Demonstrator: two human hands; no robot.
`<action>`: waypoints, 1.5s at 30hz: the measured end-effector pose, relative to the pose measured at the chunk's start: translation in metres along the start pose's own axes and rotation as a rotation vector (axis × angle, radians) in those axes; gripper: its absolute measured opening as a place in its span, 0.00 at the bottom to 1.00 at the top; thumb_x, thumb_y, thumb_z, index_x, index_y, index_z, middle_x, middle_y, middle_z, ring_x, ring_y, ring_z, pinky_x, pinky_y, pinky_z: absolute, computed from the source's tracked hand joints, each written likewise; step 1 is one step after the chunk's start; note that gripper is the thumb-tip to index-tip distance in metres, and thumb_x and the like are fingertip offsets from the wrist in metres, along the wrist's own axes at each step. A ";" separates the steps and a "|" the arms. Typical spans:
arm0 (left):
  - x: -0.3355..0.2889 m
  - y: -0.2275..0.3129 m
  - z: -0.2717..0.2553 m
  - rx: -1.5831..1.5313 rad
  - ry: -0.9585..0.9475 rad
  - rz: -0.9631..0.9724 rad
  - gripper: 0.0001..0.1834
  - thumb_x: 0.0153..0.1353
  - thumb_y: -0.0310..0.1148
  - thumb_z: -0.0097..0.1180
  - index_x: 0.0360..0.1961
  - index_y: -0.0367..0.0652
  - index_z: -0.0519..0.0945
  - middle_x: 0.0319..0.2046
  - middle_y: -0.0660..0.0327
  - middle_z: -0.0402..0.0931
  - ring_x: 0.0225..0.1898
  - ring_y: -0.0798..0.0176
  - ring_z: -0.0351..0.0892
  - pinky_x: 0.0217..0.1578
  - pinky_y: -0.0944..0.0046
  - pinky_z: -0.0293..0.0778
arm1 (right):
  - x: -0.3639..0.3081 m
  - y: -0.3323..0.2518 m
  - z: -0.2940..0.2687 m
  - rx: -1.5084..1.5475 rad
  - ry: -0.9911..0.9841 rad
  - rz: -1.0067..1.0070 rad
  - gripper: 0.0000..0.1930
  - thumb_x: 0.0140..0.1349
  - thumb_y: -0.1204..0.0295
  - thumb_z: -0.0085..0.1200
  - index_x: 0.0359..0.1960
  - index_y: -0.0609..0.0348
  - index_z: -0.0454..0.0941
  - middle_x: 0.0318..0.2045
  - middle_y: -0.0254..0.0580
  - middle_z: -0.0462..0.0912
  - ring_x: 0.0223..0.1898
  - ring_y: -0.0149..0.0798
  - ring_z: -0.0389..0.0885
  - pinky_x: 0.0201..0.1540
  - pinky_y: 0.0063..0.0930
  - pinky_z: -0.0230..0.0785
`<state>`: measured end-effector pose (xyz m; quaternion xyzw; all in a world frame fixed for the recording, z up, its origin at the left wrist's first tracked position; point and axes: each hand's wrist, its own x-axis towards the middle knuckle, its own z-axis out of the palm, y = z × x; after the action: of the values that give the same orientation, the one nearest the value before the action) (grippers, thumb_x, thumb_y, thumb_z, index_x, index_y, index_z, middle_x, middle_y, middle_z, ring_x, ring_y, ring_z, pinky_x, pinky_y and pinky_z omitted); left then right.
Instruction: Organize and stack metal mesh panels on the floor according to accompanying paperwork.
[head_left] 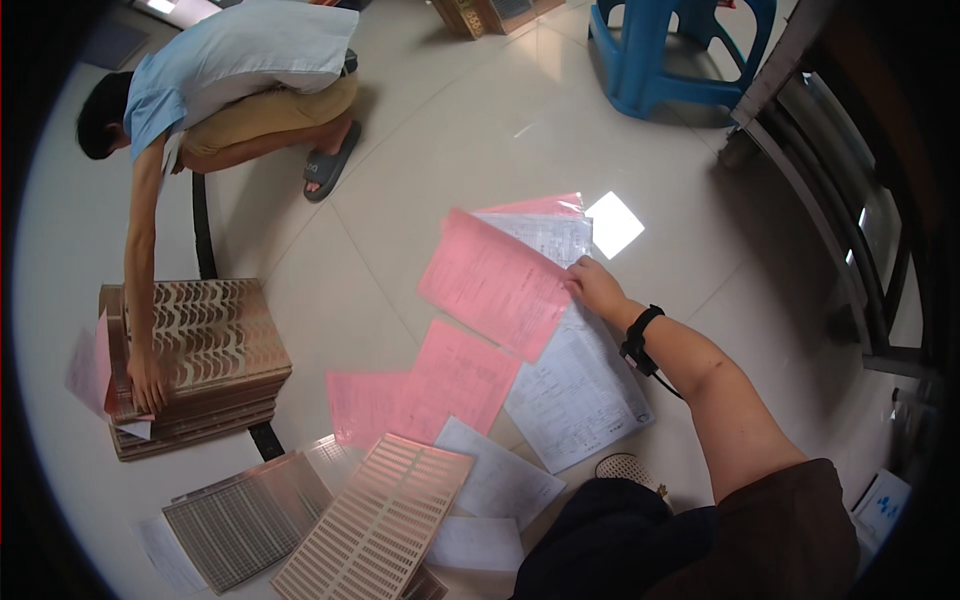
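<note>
My right hand (597, 290) is closed on the right edge of a pink printed sheet (495, 285), which is lifted at a slant over other papers. Beneath and beside it lie white printed sheets (580, 405), some looking glossy as if in clear sleeves. More pink sheets (462, 378) are spread on the floor to the left, partly overlapping. A black strap with a small device and cable (640, 340) circles my right wrist. My left hand is out of view.
Copper-coloured slotted panels (375, 520) and a grey panel (245, 520) lie at the lower left over papers. A crouching person (240, 60) reaches to a stack of patterned panels (215, 330). A blue plastic stool (650, 75) and a dark metal frame (800, 170) stand at right.
</note>
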<state>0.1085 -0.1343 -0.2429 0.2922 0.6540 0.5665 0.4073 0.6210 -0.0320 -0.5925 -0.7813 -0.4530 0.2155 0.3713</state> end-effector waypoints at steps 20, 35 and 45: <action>0.081 -0.072 -0.191 0.432 -0.610 0.012 0.20 0.62 0.24 0.45 0.56 0.29 0.63 0.52 0.49 0.69 0.51 0.55 0.71 0.53 0.57 0.72 | 0.050 0.001 -0.021 -0.395 0.187 0.114 0.07 0.47 0.71 0.57 0.30 0.54 0.79 0.60 0.48 0.64 0.60 0.51 0.60 0.60 0.50 0.51; -0.002 -0.007 0.001 0.096 -0.016 -0.041 0.20 0.63 0.24 0.44 0.56 0.30 0.64 0.52 0.51 0.69 0.52 0.56 0.71 0.54 0.55 0.70 | 0.054 0.013 -0.031 -0.455 0.103 0.031 0.12 0.49 0.76 0.55 0.38 0.55 0.75 0.50 0.48 0.69 0.55 0.50 0.64 0.60 0.52 0.50; -0.006 -0.006 0.024 0.192 0.041 -0.055 0.19 0.63 0.25 0.44 0.55 0.30 0.65 0.52 0.52 0.69 0.51 0.56 0.71 0.53 0.58 0.72 | 0.030 -0.005 -0.047 -0.515 0.097 -0.628 0.03 0.50 0.73 0.50 0.27 0.53 0.72 0.29 0.37 0.72 0.37 0.41 0.73 0.48 0.36 0.64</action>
<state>0.1328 -0.1282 -0.2478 0.3003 0.7210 0.4959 0.3795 0.6645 -0.0223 -0.5588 -0.6819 -0.6905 -0.0660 0.2321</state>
